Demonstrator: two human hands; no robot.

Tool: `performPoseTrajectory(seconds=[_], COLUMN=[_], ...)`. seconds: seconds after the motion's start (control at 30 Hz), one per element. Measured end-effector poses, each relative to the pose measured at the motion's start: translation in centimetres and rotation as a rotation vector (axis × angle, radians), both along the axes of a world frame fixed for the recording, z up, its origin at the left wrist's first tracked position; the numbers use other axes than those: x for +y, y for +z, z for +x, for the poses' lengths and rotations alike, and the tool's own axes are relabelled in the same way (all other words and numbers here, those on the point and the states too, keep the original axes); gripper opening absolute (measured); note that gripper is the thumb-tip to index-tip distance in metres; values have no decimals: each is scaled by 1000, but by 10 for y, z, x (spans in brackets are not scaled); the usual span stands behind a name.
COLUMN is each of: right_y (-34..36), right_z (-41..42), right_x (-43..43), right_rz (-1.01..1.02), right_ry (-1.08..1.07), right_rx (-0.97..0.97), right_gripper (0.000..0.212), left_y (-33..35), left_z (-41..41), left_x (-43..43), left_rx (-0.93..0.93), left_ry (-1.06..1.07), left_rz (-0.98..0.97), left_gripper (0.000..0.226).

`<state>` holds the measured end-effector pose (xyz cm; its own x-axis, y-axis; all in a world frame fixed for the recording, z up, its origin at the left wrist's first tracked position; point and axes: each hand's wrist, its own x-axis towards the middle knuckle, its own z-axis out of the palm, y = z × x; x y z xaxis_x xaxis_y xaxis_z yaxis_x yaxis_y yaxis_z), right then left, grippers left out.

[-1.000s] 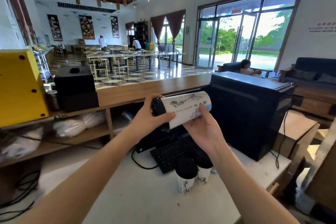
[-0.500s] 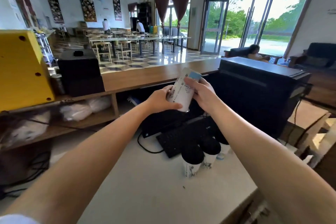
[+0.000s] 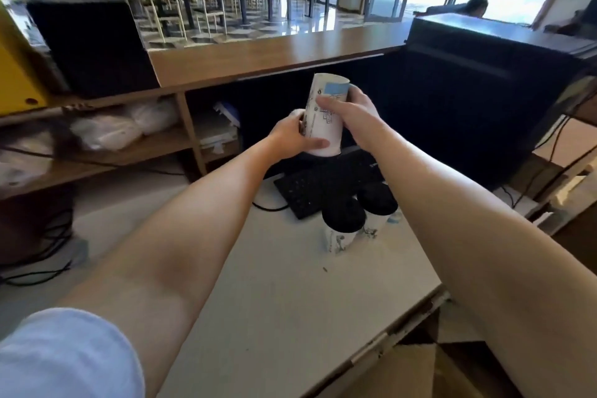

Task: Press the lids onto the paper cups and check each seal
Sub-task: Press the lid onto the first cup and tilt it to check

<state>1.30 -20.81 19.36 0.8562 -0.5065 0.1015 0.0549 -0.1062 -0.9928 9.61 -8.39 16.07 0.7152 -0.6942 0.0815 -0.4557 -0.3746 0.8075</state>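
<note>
Two lidded cups [image 3: 344,223] stood on surface [image 3: 274,294] beside keyboard [image 3: 310,191]; paper cup [image 3: 323,128] gripped above by left hand [image 3: 289,136] and right hand [image 3: 357,111]; axis near-vertical, base up, lid probably underneath.

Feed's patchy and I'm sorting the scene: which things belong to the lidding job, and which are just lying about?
Job: held paper cup, gripped by left hand and right hand; near lidded cup; far lidded cup.
Lying about: keyboard; black machine; yellow box; plastic bags on the shelf.
</note>
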Motion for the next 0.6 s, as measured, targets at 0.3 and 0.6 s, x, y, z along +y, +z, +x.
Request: performPoseTrajectory(seconds=[0.3,0.6], right_y=[-49,-65], right_z=[8,10], right_x=[-13,-25], right_rz=[-17,262], right_ry=[43,5], right_rx=[62,-29], right_gripper=[51,36], left_y=[-57,-80], left_z=[7,-8], left_x=[-10,-8], left_rx=[55,394], left_ry=[26,166], left_rz=[1,-225], left_gripper=[78,96])
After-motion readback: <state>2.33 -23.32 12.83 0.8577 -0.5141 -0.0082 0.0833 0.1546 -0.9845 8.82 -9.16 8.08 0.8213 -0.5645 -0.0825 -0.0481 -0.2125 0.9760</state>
